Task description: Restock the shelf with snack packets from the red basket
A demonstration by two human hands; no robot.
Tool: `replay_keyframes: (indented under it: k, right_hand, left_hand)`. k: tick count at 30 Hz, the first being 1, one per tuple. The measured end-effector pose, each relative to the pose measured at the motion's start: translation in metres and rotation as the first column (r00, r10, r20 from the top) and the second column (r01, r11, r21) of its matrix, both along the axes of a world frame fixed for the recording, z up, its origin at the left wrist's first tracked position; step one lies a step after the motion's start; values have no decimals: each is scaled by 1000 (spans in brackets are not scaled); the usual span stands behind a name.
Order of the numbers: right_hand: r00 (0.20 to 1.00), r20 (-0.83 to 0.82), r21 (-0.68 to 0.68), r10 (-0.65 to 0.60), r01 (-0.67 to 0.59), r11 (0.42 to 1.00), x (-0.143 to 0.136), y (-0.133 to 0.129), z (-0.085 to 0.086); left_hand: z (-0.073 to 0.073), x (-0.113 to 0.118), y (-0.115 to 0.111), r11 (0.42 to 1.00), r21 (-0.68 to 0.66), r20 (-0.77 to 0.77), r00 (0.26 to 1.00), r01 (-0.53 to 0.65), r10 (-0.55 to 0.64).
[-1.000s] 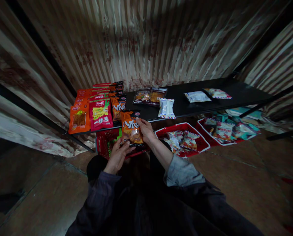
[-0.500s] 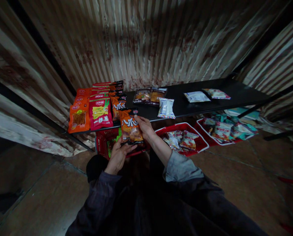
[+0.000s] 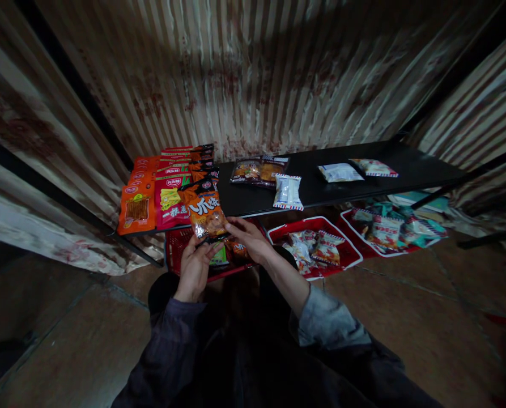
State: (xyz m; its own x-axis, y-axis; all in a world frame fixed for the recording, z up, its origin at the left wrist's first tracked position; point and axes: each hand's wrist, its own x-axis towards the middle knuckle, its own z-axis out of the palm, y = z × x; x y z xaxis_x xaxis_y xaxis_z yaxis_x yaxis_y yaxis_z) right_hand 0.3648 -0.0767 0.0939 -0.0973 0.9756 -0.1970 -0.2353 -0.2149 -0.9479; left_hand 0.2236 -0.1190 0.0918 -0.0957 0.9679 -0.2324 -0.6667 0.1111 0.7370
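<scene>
An orange and black snack bag (image 3: 205,211) is held above the front edge of the black shelf (image 3: 253,201), over its left part. My left hand (image 3: 193,266) grips the bag's lower end, and my right hand (image 3: 247,237) has its fingers at the bag's lower right side. Behind and left of the bag, overlapping rows of orange packs (image 3: 137,209) and red packs (image 3: 168,201) lie on the shelf, with more orange and black bags partly hidden behind the held one. Below my hands, a red basket (image 3: 175,252) contains a green pack (image 3: 219,256) and orange bags.
Brown packs (image 3: 259,170) and a white pack (image 3: 288,191) lie mid-shelf; two more packs (image 3: 341,172) lie farther right. Two red baskets (image 3: 348,255) of snack bags stand below on the right. Black posts (image 3: 72,73) and a striped curtain (image 3: 244,85) surround the shelf.
The orange and black bag has moved left with both hands and now overlaps the red packs. More of the basket's contents, including the green pack, shows below.
</scene>
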Motion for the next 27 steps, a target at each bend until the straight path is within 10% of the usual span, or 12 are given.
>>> replay_keyframes:
  k: [27]
  right_hand:
    - [985,-106,40,-138,143,989,-6,-17,2]
  left_hand:
    - [-4,-3,6,999,42,-354,935,-4,19]
